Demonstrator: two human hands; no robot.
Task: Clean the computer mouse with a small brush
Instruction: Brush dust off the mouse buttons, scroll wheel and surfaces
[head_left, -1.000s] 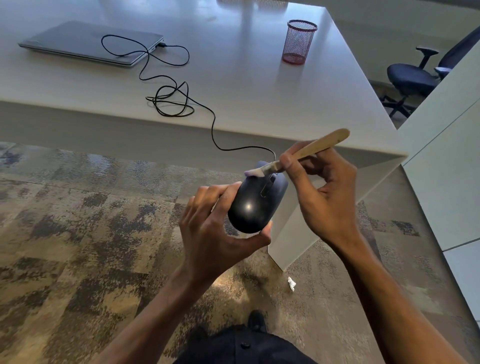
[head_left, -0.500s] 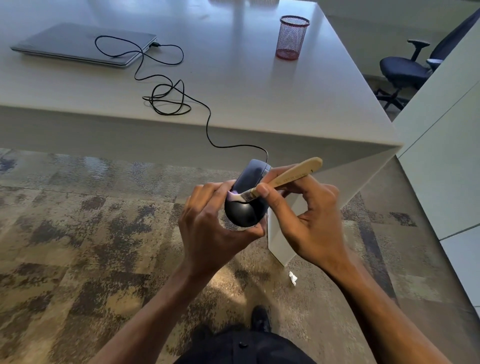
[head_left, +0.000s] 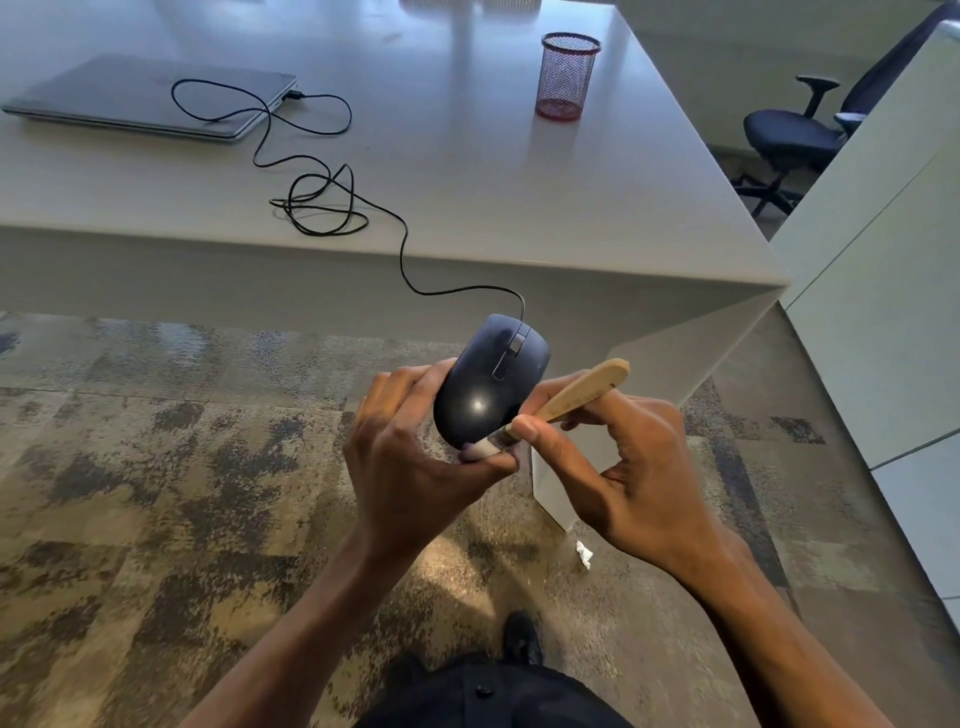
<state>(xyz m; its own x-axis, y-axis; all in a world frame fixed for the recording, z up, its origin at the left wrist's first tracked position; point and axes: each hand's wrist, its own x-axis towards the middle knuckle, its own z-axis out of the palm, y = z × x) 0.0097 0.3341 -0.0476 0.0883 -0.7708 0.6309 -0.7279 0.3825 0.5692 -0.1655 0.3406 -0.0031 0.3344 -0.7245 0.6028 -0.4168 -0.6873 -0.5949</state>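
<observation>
Head view: left hand (head_left: 415, 457) grips mouse (head_left: 491, 382) (long axis pointing away); right hand (head_left: 623, 467) pinches brush (head_left: 561, 402), bristles at near end.

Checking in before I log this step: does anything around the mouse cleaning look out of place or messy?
A small crumpled white scrap lies on the carpet by the desk's corner, like dropped litter. The mouse cable sits in a loose tangle on the desk. Otherwise nothing stands out.

We see a glossy dark plastic mouse (head_left: 491, 387), a pale matt wooden brush (head_left: 566, 400) (white bristles), a red metal-mesh cup (head_left: 566, 75) near the smooth desk's (head_left: 467, 171) far edge, and mottled rough carpet (head_left: 156, 467).
</observation>
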